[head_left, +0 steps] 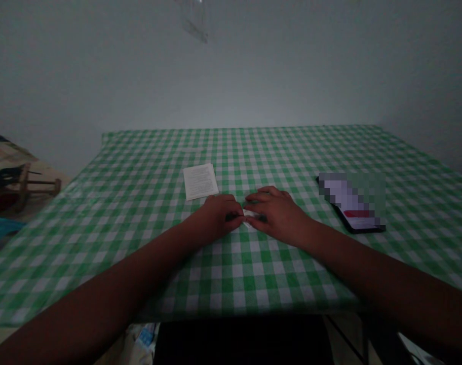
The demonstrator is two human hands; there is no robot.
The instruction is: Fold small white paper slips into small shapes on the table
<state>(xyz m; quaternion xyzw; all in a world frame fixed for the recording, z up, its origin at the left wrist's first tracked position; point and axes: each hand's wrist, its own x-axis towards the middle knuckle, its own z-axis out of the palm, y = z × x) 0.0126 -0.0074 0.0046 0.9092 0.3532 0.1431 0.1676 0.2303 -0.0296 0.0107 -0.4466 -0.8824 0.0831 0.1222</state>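
Note:
My left hand [220, 217] and my right hand [279, 214] meet near the middle of the table, just above the cloth. Between their fingertips a small white piece of paper [248, 222] shows, mostly covered by the fingers. The left thumb and forefinger pinch its left side. On its other side the right thumb and fingers close in on the paper. Its full shape is hidden. Beyond the left hand lies a small stack of printed paper sheets [200, 181], with the edges slightly out of line.
A green and white checked cloth [254, 284] covers the table. To the right lies a phone [352, 208], its screen partly blurred out. A wooden chair [29, 185] and a blue plastic item [3, 228] stand off the left side. Behind the table rises a plain wall [254, 76].

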